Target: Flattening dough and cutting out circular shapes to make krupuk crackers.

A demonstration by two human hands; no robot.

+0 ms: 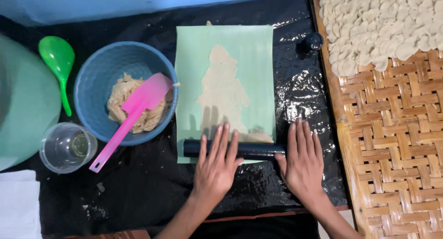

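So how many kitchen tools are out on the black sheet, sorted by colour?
Pink: 1, the spatula
Green: 1, the spoon
Blue: 1, the bowl
Clear: 1, the cup
Black: 1, the rolling pin under the left hand and right hand
Total: 5

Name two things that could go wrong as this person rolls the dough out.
The thin dough already has ragged edges, so it may tear under the roller. Both hands, left hand and right hand, lie flat on the roller's near end of the green sheet, which might slide on the glossy black plastic.
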